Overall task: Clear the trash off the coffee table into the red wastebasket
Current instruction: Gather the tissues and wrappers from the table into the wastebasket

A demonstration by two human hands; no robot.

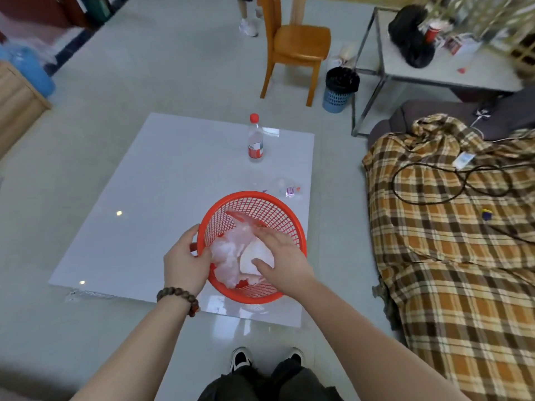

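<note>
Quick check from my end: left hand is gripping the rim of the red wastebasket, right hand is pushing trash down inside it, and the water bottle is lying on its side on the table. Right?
Not quite. The water bottle stands upright on the coffee table, red cap on top, as the head view shows. The rest holds: the left hand grips the rim of the red wastebasket, and the right hand presses trash down inside it.

Head-worn wide-angle view, steeply downward, close above coffee table (139, 198).
</note>
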